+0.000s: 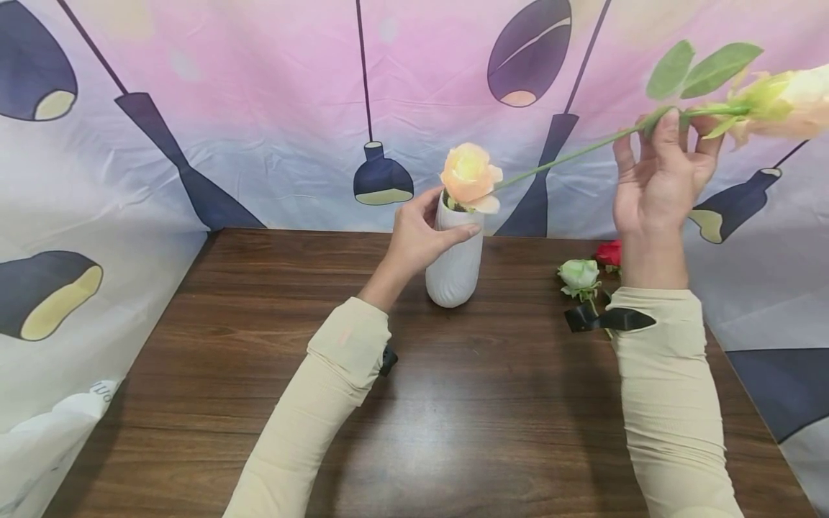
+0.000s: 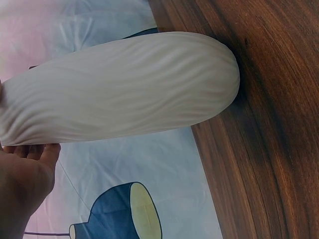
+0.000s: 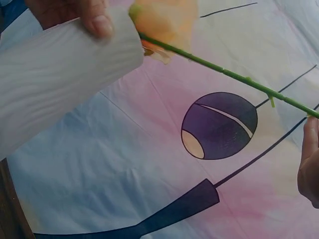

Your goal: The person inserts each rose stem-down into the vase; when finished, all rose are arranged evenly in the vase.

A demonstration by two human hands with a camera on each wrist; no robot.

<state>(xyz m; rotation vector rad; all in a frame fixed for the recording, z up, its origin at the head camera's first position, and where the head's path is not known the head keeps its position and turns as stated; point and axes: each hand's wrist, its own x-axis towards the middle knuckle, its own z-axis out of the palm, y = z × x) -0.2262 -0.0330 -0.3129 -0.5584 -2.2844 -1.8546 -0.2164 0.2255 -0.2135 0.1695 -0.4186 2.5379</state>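
A white ridged vase (image 1: 453, 277) has a peach rose (image 1: 469, 173) in its mouth. My left hand (image 1: 421, 234) grips the vase near the rim, thumb across the front. In the left wrist view the vase (image 2: 149, 84) fills the middle, its base at the tabletop. My right hand (image 1: 660, 169), raised at the right, pinches the stem of a second, pale peach rose (image 1: 784, 104) just below its bloom and leaves. That long green stem (image 1: 563, 162) slants down left to the vase mouth. In the right wrist view the lower end of the stem (image 3: 224, 72) meets the rim beside the first bloom.
On the right of the brown wooden table (image 1: 259, 360) lie a pale green rose (image 1: 579, 277) and a red rose (image 1: 609, 253), partly hidden by my right forearm. A printed cloth backdrop (image 1: 291, 144) hangs behind and along the sides.
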